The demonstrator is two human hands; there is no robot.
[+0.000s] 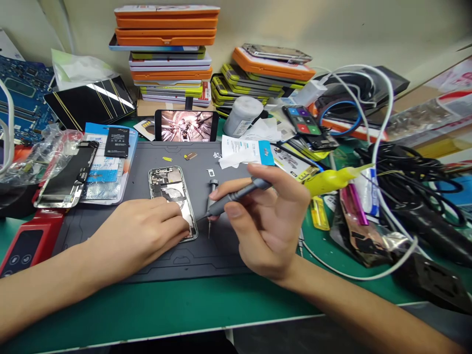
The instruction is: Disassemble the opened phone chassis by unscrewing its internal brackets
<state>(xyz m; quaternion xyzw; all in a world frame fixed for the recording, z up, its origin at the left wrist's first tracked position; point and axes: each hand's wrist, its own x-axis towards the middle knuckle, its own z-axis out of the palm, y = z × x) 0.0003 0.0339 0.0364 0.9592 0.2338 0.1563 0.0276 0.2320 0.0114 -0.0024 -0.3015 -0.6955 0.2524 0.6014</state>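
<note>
An opened phone lies on the dark grey mat, its inner parts exposed. My left hand lies over its lower half, fingers curled at its right edge; the fingertips are mostly hidden. In my right hand is a grey screwdriver, held between thumb and fingers. Its thin tip points left, close to the phone's right edge. A second screwdriver rests on the mat behind the first, partly covered by my fingers. Above it sits a small SIM tray.
A propped phone shows a picture at the mat's back. To the left lie a phone screen, a battery and a red device. Stacked boxes stand behind. Right are a yellow bottle and white cable.
</note>
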